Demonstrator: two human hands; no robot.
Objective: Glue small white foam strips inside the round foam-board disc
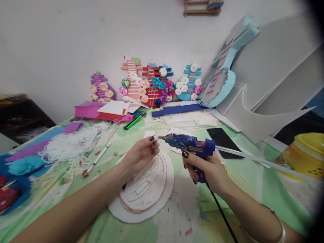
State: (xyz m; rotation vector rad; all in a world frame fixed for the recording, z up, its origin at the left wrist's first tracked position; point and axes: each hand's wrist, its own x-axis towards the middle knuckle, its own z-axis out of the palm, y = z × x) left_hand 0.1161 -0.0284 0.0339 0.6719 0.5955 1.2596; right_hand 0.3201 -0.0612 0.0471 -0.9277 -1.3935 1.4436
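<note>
Blue plastic fills my right hand [211, 168]: the fingers are wrapped round the grip of a glue gun [186, 143], its barrel smeared with dried colour and its nozzle pointing to my left. A long translucent glue stick [253, 158] juts from the back of it, passing in front of a black phone [223, 135], and a black cable [219, 207] runs down from the grip. My left hand [141, 150] is drawn narrow, thumb and fingers pinched together on a small white piece [156, 137] just beside the nozzle; I cannot tell whether the two touch.

Below that hand, on the green-patterned cloth of the counter [183, 216], lies a large white disc [170, 182], with a smaller red-edged disc [154, 194] on top of it, short pale strips scattered over its face. Part of both is hidden by my left hand and forearm.

To the left are a white stick [100, 157] with red at its lower end, a loose heap of white cord [73, 145] and a turquoise bundle [26, 165]. Farther back sit a green cutter [134, 122] and a dark blue strip [179, 109]. Flower-trimmed guitar shapes [153, 84] lean along the wall, with a bigger pale blue guitar [225, 89] to their right. A yellow container [307, 148] stands at the far right.
</note>
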